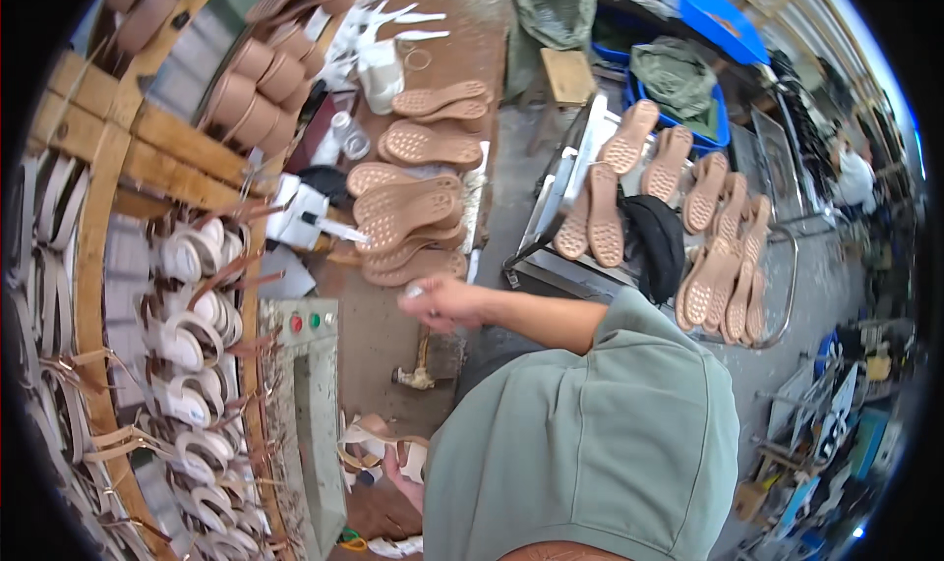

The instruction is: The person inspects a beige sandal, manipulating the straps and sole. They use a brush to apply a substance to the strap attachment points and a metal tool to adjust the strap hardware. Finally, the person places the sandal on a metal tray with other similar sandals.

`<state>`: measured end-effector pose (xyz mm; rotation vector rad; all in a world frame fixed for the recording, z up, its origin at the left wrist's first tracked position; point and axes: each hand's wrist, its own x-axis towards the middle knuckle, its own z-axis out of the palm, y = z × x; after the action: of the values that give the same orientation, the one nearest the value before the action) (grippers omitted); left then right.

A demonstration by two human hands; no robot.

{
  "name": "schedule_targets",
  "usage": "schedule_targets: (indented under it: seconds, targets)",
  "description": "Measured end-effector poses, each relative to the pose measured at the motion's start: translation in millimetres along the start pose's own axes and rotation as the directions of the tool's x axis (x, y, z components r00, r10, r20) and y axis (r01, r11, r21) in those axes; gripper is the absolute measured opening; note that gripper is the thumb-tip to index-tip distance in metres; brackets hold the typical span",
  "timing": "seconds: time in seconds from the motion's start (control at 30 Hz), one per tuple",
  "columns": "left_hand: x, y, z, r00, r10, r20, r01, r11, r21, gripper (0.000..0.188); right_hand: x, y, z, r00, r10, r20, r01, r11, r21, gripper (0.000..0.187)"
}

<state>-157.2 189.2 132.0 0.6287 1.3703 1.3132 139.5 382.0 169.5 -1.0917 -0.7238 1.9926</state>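
Observation:
My right hand (442, 303) reaches across the bench, its fingers curled closed, just beside the nearest tan wedge shoe sole (415, 266). A small pale spot shows at its fingertips; I cannot make out what it is. Lower down, my left hand (401, 477), partly hidden by my green top, grips a sandal (369, 441) with tan and white straps. Between the two hands a hammer (417, 372) lies on the brown bench (379, 315). Several more tan soles (430, 146) with dimpled surfaces lie in a row beyond my right hand.
A grey machine (310, 423) with red and green buttons borders the bench on the left. Racks hold several white sandals (202, 394) and brown soles (258, 94). Right of the bench, a cart (551, 261) carries more soles and a black cloth (653, 246). Blue bins (723, 20) stand behind.

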Motion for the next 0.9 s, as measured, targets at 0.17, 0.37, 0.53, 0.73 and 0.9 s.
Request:
schedule_targets:
  seconds: [0.17, 0.37, 0.53, 0.73, 0.9]
  targets:
    - [27, 3, -33, 0.986, -0.105, 0.129, 0.078, 0.977, 0.198, 0.047, -55, -11, -77, 0.644, -0.624, -0.443, -0.381, 0.241, -0.893, 0.024]
    - [97, 1, 12, 0.808, -0.404, 0.429, 0.517, 0.836, -0.185, 0.028, -105, -48, -240, 0.115, -0.764, -0.634, -0.723, 0.373, -0.581, 0.064]
    - [86, 39, 150, 0.787, -0.351, 0.508, 0.474, 0.87, -0.134, 0.029, -108, -79, -300, 0.138, -0.429, -0.893, -0.438, 0.782, -0.444, 0.082]
    - [128, 5, 251, 0.701, -0.46, 0.545, 0.434, 0.882, 0.185, 0.025, -105, -91, -365, 0.117, -0.433, -0.894, -0.363, 0.819, -0.445, 0.091]
    - [147, -5, 325, 0.606, -0.519, 0.603, 0.489, 0.841, 0.232, 0.038, -110, -125, -449, 0.022, -0.38, -0.925, -0.402, 0.843, -0.356, 0.091]
